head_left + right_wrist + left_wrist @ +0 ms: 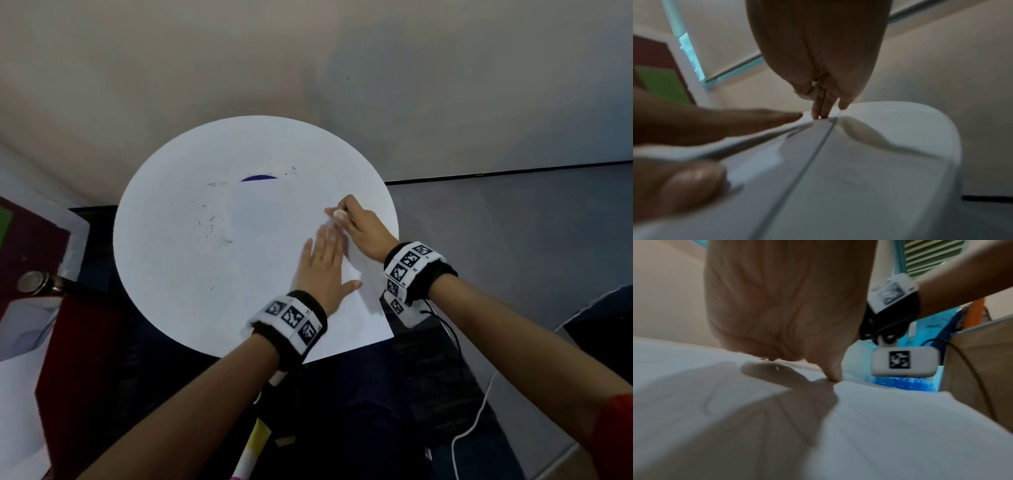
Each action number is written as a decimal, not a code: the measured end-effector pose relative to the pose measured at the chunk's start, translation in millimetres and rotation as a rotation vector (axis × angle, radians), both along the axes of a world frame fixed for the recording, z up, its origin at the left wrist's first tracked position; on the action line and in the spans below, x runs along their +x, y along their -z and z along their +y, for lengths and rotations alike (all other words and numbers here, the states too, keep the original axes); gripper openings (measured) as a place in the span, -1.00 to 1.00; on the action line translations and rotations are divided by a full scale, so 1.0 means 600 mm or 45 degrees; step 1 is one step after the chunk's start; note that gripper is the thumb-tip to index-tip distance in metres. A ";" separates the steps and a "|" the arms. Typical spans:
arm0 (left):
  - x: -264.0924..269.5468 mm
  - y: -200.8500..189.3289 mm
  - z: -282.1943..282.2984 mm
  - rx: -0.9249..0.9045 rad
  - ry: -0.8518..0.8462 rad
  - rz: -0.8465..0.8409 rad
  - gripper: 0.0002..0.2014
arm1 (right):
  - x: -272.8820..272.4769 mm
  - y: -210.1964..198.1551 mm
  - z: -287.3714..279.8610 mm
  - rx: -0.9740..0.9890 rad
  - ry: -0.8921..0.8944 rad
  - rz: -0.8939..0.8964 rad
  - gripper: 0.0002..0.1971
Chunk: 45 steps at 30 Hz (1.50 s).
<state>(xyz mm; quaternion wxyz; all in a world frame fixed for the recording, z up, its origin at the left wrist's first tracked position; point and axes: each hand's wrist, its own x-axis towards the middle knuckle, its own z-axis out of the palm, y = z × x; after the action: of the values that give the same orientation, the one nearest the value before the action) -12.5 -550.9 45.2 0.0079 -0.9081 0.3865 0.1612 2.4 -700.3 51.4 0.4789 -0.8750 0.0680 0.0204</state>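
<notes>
A round white desk (171, 240) stands against a beige wall (239, 61), with a thin black skirting strip (496, 174) where the wall meets the grey floor (513, 222). On the desk's bare top lie a curved blue mark (258, 178) and scattered dark specks (207, 222) (crumbs or pen strokes, too small to tell). To the left stands a maroon panel (30, 240) with a green patch (5, 226), and near it a metal knob (32, 281). A white cable (474, 421) trails over the floor at the lower right.
</notes>
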 end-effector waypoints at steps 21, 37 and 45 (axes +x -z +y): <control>0.056 -0.031 0.073 0.284 -0.770 0.256 -0.20 | 0.011 -0.005 0.000 -0.012 0.082 -0.011 -0.81; 0.089 -0.037 0.135 0.236 -0.681 0.100 -0.24 | 0.010 -0.009 0.008 -0.050 0.128 -0.010 -0.82; 0.016 -0.012 0.123 0.193 0.024 0.341 0.02 | -0.024 -0.039 0.023 -0.113 0.078 -0.088 -0.85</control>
<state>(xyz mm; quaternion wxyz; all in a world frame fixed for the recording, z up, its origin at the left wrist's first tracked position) -2.6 -477.0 52.7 0.0263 -0.8716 0.3792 0.3095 -11.9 -686.5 74.9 0.4422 -0.8930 0.0788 -0.0274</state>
